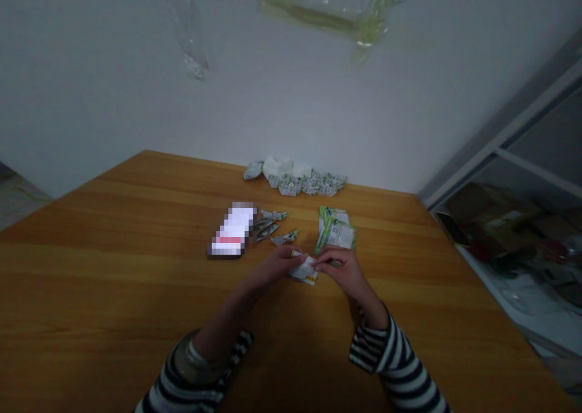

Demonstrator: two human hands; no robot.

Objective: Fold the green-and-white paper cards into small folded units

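My left hand (pixel 271 267) and my right hand (pixel 339 268) meet above the wooden table, both pinching a small white-and-green printed paper packet (pixel 304 270) that looks partly folded. Just beyond my right hand lies a loose stack of flat green-and-white packets (pixel 335 232). Several small folded packet pieces (pixel 273 226) sit near my left hand, beside a pixelated white-and-pink rectangular object (pixel 231 231). Farther back, a heap of folded packets (pixel 295 177) rests near the wall.
The wooden table (pixel 113 249) meets a pale wall (pixel 273 97) at its far edge. A clear plastic bag (pixel 330 6) hangs at the top of the view. To the right stands a grey-framed shelf (pixel 513 164) holding assorted brown and red items.
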